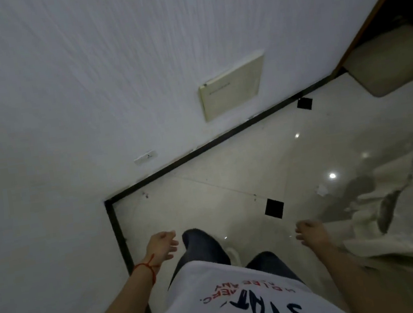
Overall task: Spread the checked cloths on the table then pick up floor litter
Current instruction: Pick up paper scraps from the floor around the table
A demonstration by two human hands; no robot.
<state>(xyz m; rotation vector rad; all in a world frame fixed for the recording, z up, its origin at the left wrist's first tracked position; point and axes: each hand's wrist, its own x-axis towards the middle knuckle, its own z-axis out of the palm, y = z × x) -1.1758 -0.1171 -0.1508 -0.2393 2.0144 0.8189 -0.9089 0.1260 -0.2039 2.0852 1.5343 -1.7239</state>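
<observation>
Both the left hand (162, 246) and right hand (308, 232) hung empty, fingers relaxed; the small white paper scrap (321, 190) on the glossy tiled floor (230, 179) looked light and flimsy, best pinched by an edge.

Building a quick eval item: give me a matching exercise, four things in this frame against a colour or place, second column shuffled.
Column 1:
1. wrist string
2. wall panel
3. floor inset square
4. padded seat

Column 2:
a. black
b. upper right, by the doorway
c. red
d. cream, low on the white wall

Pairs: 1-c, 2-d, 3-a, 4-b
</observation>
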